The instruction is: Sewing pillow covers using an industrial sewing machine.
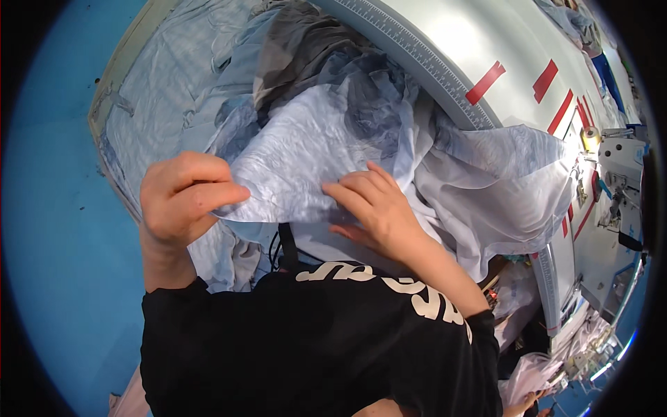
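A thin pale blue-grey sheet of fabric [306,160] lies crumpled in front of me, with a marbled print. My left hand [182,198] is closed around its near left edge, thumb on top, lifting it a little. My right hand [372,205] lies on the fabric to the right, fingers stretched leftward and pressing the cloth flat. More of the same fabric [500,181] drapes over the edge of a grey worktable [451,35]. My black shirt fills the lower middle of the view.
A heap of pale blue and dark grey cloth [208,76] lies to the left over a blue floor [48,208]. The worktable bears a printed ruler strip [417,52] and red tape marks [545,80]. A sewing machine [622,167] stands at the right.
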